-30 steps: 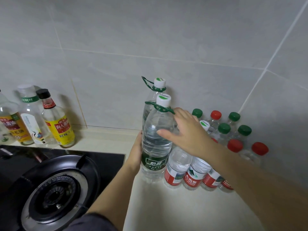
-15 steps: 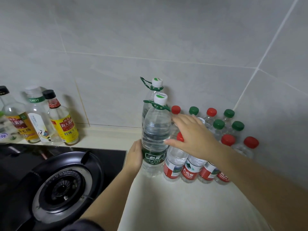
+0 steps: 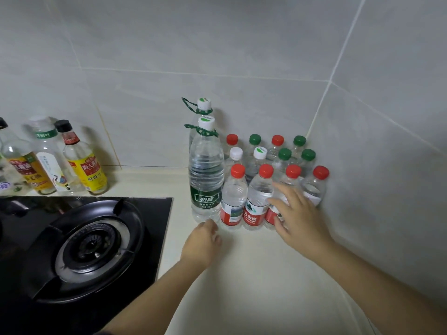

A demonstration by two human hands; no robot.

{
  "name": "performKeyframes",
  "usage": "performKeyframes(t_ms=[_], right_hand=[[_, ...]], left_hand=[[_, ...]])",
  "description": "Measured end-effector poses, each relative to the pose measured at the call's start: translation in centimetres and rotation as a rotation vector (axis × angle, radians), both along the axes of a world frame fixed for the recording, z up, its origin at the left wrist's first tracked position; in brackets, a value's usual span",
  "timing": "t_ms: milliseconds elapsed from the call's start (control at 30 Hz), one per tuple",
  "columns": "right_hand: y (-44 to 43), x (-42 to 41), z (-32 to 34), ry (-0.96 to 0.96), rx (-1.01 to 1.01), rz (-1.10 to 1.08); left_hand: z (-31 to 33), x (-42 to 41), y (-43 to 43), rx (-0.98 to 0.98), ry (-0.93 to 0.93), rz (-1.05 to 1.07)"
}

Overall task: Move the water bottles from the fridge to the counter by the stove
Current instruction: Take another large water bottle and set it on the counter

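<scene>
A tall water bottle [image 3: 205, 172] with a green label, white cap and green carry loop stands upright on the cream counter [image 3: 254, 274], with a second tall bottle [image 3: 202, 107] right behind it. To their right, several small bottles with red, green and white caps [image 3: 266, 170] are packed into the tiled corner. My left hand [image 3: 202, 240] hovers just in front of the tall bottle's base, fingers loosely curled, holding nothing. With its fingers spread, my right hand [image 3: 298, 216] is in front of the small front-row bottles and covers part of one.
A black gas stove [image 3: 79, 243] with a round burner fills the left side, its edge close to the tall bottle. Three sauce bottles [image 3: 82, 158] stand against the tiled back wall behind the stove. The side wall closes the corner on the right.
Both hands have let go of the tall front bottle and pulled back toward me; it now stands on the counter on its own. The camera has tilted back slightly.
</scene>
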State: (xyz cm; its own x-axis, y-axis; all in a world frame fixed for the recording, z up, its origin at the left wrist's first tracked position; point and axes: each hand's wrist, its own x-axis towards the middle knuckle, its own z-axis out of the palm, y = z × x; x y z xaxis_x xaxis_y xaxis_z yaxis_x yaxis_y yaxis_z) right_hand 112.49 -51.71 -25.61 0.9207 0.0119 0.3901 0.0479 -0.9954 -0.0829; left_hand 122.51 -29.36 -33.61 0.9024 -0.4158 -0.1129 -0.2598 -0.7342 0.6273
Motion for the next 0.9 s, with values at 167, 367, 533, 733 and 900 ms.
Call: performKeyframes(t_ms=[167, 367, 533, 733, 900], right_hand=[[-2.2, -0.8, -5.0, 0.298, 0.061, -0.180], [-4.8, 1.7, -6.4, 0.474, 0.056, -0.238], [-5.3, 1.9, -6.8, 0.483, 0.045, -0.216], [-5.2, 1.8, -6.4, 0.559, -0.001, -0.214], [-4.9, 2.5, -5.7, 0.657, -0.063, -0.259]], left_hand=[[-0.2, -0.1, -3.0, -0.088, 0.022, -0.185], [-0.4, 2.3, -5.4, -0.061, -0.012, -0.252], [-1.0, 2.6, -6.6, -0.028, -0.096, -0.219], [0.1, 1.8, -7.0, 0.260, -0.144, -0.287], [2.1, 0.8, -9.2, 0.617, -0.203, -0.490]])
